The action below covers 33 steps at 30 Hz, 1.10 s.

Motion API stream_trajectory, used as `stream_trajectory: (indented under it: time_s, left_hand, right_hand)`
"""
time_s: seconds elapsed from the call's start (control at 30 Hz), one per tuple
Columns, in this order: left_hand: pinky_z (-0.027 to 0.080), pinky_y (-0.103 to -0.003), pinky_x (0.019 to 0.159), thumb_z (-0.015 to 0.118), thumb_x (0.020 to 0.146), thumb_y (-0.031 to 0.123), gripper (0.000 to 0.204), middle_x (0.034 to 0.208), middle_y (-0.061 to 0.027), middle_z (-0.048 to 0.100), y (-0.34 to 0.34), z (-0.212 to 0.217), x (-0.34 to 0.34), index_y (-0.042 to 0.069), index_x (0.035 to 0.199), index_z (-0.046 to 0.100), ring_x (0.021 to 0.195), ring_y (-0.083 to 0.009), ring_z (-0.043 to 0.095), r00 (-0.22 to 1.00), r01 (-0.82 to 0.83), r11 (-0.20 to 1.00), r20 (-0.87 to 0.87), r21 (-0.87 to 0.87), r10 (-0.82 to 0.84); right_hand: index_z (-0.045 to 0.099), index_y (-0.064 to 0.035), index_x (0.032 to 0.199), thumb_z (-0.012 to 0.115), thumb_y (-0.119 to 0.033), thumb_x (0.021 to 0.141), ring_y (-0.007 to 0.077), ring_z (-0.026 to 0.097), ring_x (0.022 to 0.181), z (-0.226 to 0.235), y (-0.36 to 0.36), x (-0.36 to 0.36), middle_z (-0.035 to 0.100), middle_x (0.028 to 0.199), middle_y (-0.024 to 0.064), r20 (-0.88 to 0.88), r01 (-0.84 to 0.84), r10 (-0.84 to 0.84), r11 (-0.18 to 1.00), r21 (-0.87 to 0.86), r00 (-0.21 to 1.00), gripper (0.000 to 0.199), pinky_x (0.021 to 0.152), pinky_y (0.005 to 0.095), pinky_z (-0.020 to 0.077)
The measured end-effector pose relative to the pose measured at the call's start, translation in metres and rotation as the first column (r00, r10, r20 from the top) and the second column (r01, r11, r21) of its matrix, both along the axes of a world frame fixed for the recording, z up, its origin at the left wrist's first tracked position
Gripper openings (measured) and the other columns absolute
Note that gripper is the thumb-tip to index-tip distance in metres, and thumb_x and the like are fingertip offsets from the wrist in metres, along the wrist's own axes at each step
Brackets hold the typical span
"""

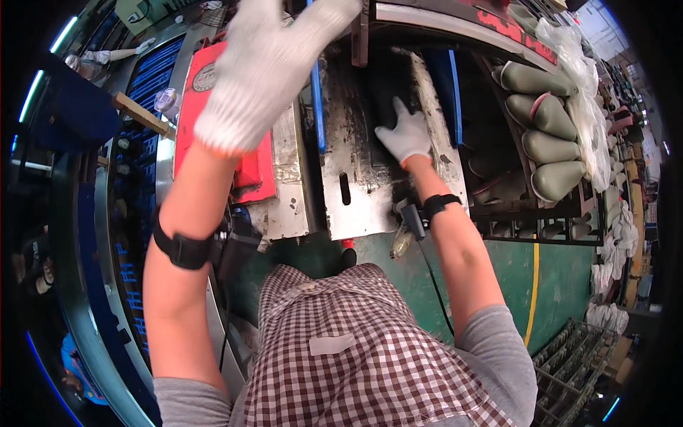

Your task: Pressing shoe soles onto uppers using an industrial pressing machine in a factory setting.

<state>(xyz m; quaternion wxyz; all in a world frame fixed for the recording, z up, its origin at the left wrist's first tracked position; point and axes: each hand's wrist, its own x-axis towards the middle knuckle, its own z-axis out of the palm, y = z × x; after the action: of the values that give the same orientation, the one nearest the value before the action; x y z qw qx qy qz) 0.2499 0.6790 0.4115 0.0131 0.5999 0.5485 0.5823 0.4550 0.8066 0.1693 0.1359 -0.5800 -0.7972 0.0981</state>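
My left hand (pixel 260 78), in a white knitted glove, is raised in front of a red machine panel (pixel 254 167) with a round gauge. Its fingers are spread, and some run past the top of the picture. One fingertip is close to a dark upright bar (pixel 361 35); whether they touch cannot be told. Also gloved in white, my right hand (pixel 409 136) is over a worn metal plate (pixel 356 213) with a slot near its front edge. Its fingers are apart, beside a dark area on the plate, and nothing shows in them.
Blue rails (pixel 456 96) flank the plate. To the right, a rack (pixel 548 231) carries several olive-green, foot-shaped pieces (pixel 556 181) beside clear plastic sheeting (pixel 590 107). A blue-slatted conveyor (pixel 153 78) runs along the left. Another person's gloved hand (pixel 145 45) shows far left.
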Motion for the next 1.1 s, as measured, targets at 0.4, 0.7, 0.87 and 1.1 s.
stream_trajectory:
  time_s: [0.4, 0.7, 0.87, 1.1]
  left_hand:
    - [0.051, -0.038, 0.095, 0.058, 0.098, 0.029, 0.037, 0.112, -0.0192, 0.071, 0.114, 0.085, 0.015, 0.005, 0.125, 0.068, 0.105, -0.03, 0.066, 0.729, 0.549, 0.804, -0.341, -0.227, -0.594]
    - [0.055, -0.046, 0.097, 0.065, 0.078, 0.051, 0.053, 0.116, -0.0198, 0.074, 0.128, 0.033, 0.059, 0.014, 0.114, 0.079, 0.112, -0.0372, 0.07, 0.888, 0.05, 0.969, -0.434, -0.244, -0.155]
    - [0.049, -0.046, 0.087, 0.066, 0.076, 0.037, 0.036, 0.1, -0.0155, 0.074, 0.071, -0.024, 0.072, 0.012, 0.1, 0.078, 0.102, -0.0328, 0.069, 0.875, 0.042, 0.999, -0.483, -0.002, -0.038]
    - [0.042, -0.048, 0.094, 0.067, 0.07, 0.031, 0.03, 0.083, -0.0041, 0.061, 0.014, -0.132, 0.096, 0.014, 0.094, 0.064, 0.098, -0.0274, 0.058, 0.859, 0.181, 0.977, -0.502, 0.117, -0.099]
  right_hand:
    - [0.048, -0.0225, 0.155, 0.078, -0.049, 0.075, 0.0408, 0.064, 0.112, 0.011, -0.009, -0.019, 0.063, 0.12, 0.0256, 0.066, -0.044, 0.048, 0.997, -0.071, 0.997, 0.089, 0.095, 0.0483, 0.0542]
    - [0.033, -0.0134, 0.163, 0.075, -0.05, 0.083, 0.0457, 0.044, 0.143, -0.041, 0.018, 0.017, 0.052, 0.148, 0.0306, -0.083, -0.15, 0.152, 0.988, 0.032, 0.985, 0.098, 0.12, 0.0477, 0.035]
    - [0.038, 0.0063, 0.156, 0.063, -0.019, 0.102, 0.0277, 0.042, 0.146, -0.015, -0.027, 0.068, 0.045, 0.159, 0.0211, -0.319, -0.22, 0.221, 0.975, 0.038, 0.922, 0.064, 0.122, 0.0373, 0.0311]
    - [0.06, 0.0023, 0.127, 0.061, -0.032, 0.105, 0.0184, 0.061, 0.098, -0.126, -0.172, 0.218, 0.063, 0.115, 0.0135, -0.659, 0.174, -0.494, 0.854, -0.491, 0.567, 0.041, 0.086, 0.0361, 0.0523]
